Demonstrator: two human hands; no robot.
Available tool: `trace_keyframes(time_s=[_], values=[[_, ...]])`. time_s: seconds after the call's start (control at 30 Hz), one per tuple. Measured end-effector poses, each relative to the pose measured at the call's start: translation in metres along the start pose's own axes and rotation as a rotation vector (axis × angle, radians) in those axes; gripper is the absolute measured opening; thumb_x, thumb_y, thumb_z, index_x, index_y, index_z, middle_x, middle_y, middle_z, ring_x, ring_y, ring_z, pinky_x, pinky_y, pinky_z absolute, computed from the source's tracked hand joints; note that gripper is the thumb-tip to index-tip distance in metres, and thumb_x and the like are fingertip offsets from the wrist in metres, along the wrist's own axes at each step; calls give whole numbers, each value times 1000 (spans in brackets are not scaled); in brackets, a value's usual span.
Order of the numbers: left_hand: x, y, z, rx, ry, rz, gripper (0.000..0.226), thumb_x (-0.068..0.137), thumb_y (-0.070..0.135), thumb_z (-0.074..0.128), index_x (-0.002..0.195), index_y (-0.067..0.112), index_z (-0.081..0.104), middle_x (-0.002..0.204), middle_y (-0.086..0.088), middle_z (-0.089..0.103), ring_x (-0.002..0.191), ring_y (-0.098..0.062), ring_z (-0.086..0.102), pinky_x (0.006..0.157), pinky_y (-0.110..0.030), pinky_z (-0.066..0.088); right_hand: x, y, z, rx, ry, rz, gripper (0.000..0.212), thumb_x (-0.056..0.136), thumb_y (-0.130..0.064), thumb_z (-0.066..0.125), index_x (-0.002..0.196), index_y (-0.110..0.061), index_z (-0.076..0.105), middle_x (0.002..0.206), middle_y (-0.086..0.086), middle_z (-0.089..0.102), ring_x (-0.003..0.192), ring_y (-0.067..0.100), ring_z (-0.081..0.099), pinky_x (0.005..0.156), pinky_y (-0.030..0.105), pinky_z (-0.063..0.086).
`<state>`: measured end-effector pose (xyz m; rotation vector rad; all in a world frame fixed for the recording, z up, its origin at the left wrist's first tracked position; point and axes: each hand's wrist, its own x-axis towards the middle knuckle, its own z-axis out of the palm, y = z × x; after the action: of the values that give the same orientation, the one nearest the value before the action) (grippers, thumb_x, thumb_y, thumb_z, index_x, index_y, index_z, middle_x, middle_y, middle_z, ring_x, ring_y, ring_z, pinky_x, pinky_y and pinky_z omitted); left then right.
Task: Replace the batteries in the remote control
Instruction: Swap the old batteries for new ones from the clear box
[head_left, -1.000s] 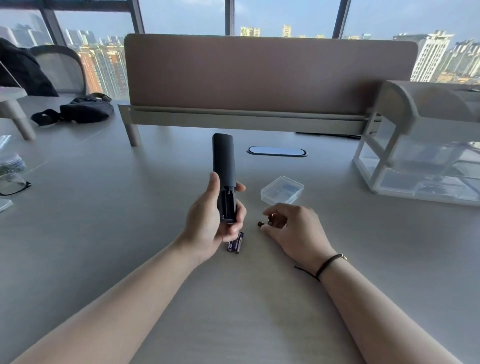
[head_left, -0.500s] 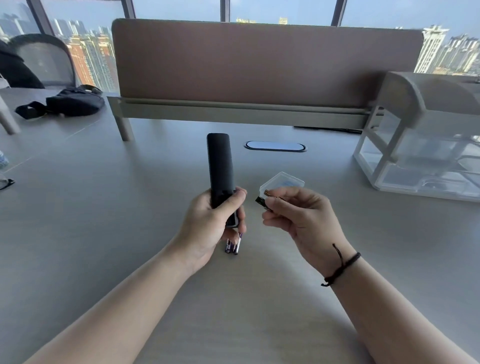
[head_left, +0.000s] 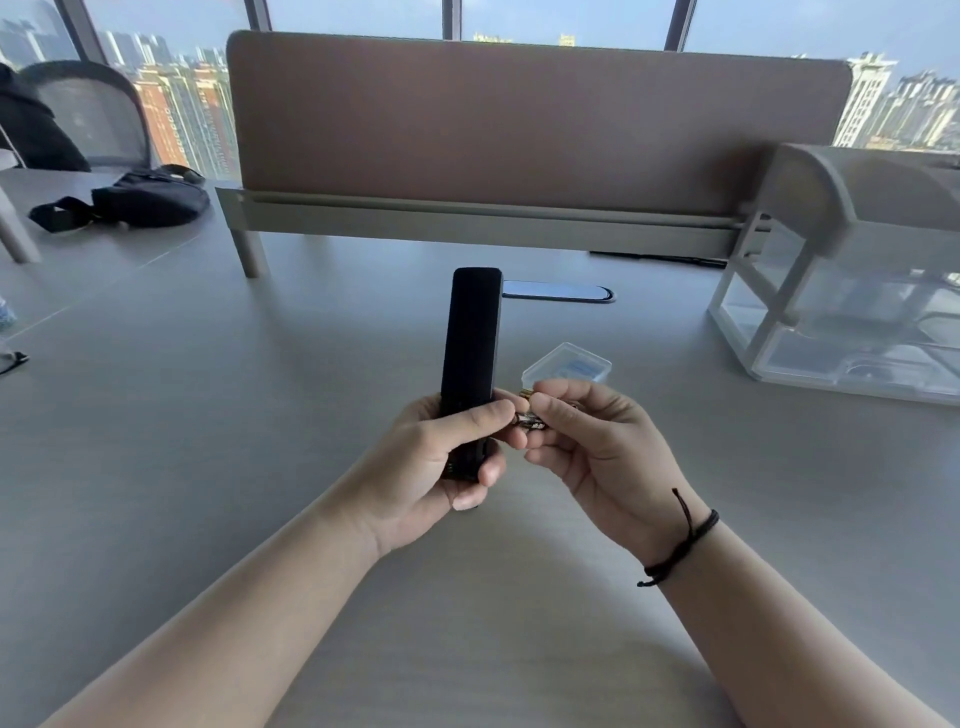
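Both hands are raised above the grey table (head_left: 218, 467). The left hand (head_left: 436, 467) is closed around the lower end of the black remote control (head_left: 470, 353), which stands nearly upright with its long axis running away from the person, top end pointing toward the brown desk divider (head_left: 519, 124). The right hand (head_left: 587, 447) pinches a small battery (head_left: 527, 410) between thumb and fingertips, just beside the remote's right edge and touching the left thumb; the battery's orientation is too blurred to tell. A clear plastic case (head_left: 569, 364) lies on the table just behind the right hand.
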<state>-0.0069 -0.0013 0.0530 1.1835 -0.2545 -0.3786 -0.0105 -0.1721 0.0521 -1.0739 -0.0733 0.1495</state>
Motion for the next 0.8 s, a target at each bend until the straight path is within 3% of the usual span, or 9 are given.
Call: trace_keyframes(time_s=[0.1,0.3,0.4,0.57,0.67,0.8], values=[[-1,-2,0,-6,-48,9,6,83,11,69,88,13,73,75,-8,67,49,-12,51,38,-20,29,0,-1,-1,17,-4,1,15,70,-8,72,85,-5,70,65,11,69,51,15,68,51,23,58],[0,-1,0,8,-20,39,6,80,13,68,86,13,71,74,-11,68,49,-13,51,38,-21,33,0,0,0,14,-17,21,16,72,-9,71,87,-4,68,67,10,70,50,13,66,49,22,57],[0,0,1,-12,15,33,9,79,10,66,88,10,67,73,-11,68,48,-14,50,37,-21,33,0,-1,-1,1,-2,12,8,71,-9,72,79,-8,72,62,7,64,44,11,60,44,22,52],[4,-2,5,84,108,36,12,95,11,56,103,4,62,79,-12,68,51,-20,53,40,-25,36,-1,-3,-1,-95,83,15,14,66,-12,78,78,-11,70,67,6,62,39,9,47,39,19,40],[4,-6,9,109,154,23,26,101,24,49,112,3,59,78,-13,68,50,-26,57,38,-25,38,-2,-3,-1,-114,123,-22,21,63,-9,79,82,-8,70,64,4,64,42,10,52,43,20,45],[3,-7,11,129,184,47,23,102,17,42,117,3,52,67,-3,67,46,-30,59,34,-24,35,-1,-1,1,-69,148,-65,26,66,-2,77,91,-1,69,63,12,64,47,15,63,54,24,57]])
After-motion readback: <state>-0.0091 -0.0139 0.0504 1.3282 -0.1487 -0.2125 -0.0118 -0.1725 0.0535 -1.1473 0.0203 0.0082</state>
